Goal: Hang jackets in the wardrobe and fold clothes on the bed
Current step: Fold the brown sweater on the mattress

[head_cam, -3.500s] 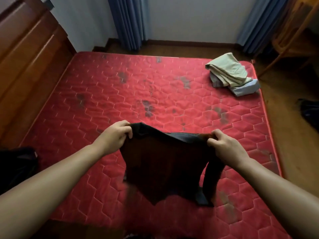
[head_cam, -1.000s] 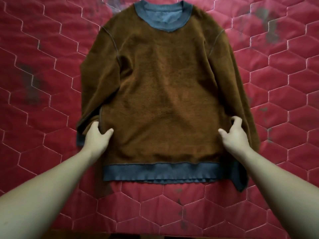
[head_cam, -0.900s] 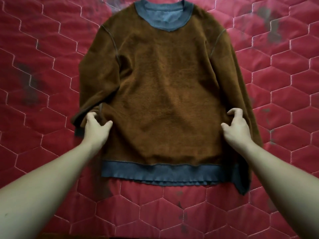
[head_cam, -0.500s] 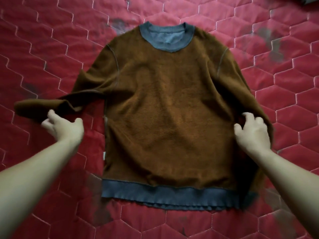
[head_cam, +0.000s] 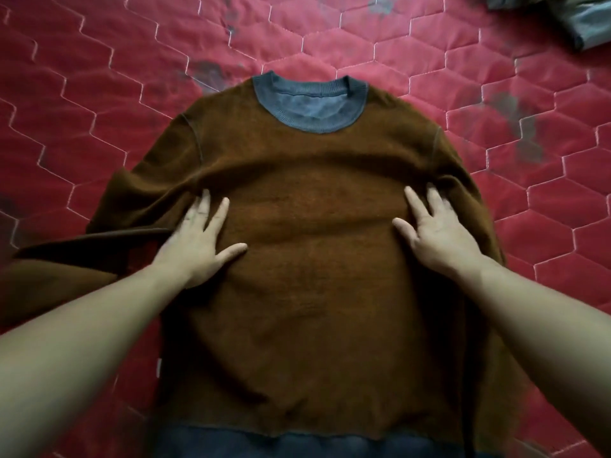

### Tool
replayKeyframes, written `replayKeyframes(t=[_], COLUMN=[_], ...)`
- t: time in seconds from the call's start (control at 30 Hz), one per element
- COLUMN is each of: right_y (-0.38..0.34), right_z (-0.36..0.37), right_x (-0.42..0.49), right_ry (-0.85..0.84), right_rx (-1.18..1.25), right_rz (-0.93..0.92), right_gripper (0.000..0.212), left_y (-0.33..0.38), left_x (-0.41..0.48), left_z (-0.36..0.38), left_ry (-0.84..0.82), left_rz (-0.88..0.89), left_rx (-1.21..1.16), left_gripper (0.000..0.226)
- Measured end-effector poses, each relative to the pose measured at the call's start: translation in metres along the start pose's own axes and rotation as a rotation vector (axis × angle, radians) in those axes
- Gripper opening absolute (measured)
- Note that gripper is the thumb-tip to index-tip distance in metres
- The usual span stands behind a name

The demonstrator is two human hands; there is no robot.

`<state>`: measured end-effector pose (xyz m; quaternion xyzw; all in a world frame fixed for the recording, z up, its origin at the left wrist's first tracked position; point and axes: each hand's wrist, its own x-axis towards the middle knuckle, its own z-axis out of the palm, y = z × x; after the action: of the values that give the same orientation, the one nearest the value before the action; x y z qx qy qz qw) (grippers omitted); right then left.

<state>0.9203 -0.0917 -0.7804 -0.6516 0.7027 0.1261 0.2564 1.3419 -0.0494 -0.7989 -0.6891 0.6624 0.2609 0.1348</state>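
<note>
Mattress (head_cam: 99,77): red, quilted in hexagons, with dark smudges; bare part seen left of and beyond the garment.
Left sleeve (head_cam: 132,209): spread out sideways toward the left edge of the view, creased, with a fold line running just beside the left wrist.
Left hand (head_cam: 201,246): flat, palm down on the sweater's chest near the armpit seam; fingers straight and spread, thumb out to the side; pressing the cloth, gripping nothing.
Sweater (head_cam: 314,276): brown, fleecy, lying front up on the mattress, neck pointing away and lower edge nearest the camera; a low ridge of cloth across the chest between the two hands.
Collar (head_cam: 309,123): grey-blue ribbed round neck, at the far end of the sweater.
Hem band (head_cam: 297,446): grey-blue, at the bottom edge of the view, partly cut off.
Right hand (head_cam: 436,236): flat, palm down on the chest by the right armpit; fingers straight and spread, holding nothing.
Right sleeve (head_cam: 476,206): lying down along the sweater's side, passing under the right forearm.
Folded clothes (head_cam: 582,18): grey, blurred, at the top right corner, well apart from the sweater.
</note>
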Motion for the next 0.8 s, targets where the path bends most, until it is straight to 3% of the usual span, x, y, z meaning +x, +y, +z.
replayKeyframes(t=[0.07,0.13,0.27,0.33,0.43,0.5,0.57,0.67,0.8], right_y=[0.009,0.005,-0.018,-0.026,-0.018,-0.014,-0.021,-0.034,-0.033], right_z=[0.0,-0.003,-0.02,-0.026,-0.022,-0.022,-0.02,-0.002,0.067], right_x=[0.002,-0.001,0.01,0.024,0.046,0.052,0.045,0.01,-0.076], right_ry=[0.02,0.178,0.49,0.395,0.056,-0.067,-0.051,0.186,0.106], right_rx=[-0.063,-0.149,-0.246,-0.351,-0.361,-0.34,-0.357,-0.394,-0.319], right_rz=[0.018,0.006,-0.277,-0.268,-0.092,-0.043,-0.042,-0.166,-0.312], right_gripper=[0.074,0.068,0.047,0.058,0.076,0.078,0.077,0.075,0.075], left_y=[-0.008,-0.006,0.016,0.02,0.009,0.003,0.007,0.032,0.067], left_x=[-0.002,-0.006,0.006,0.026,0.054,0.063,0.059,0.029,-0.051], left_z=[-0.004,-0.008,-0.03,-0.039,-0.038,-0.039,-0.039,-0.024,0.035], left_ry=[-0.045,0.014,0.434,0.401,0.037,-0.085,-0.09,0.132,0.149], left_rz=[-0.057,-0.061,0.143,0.164,0.043,-0.007,-0.039,0.0,0.207], left_rx=[-0.028,-0.009,0.032,0.083,0.206,0.256,0.271,0.231,0.1], left_gripper=[0.103,0.1,0.068,0.072,0.09,0.096,0.096,0.083,0.076])
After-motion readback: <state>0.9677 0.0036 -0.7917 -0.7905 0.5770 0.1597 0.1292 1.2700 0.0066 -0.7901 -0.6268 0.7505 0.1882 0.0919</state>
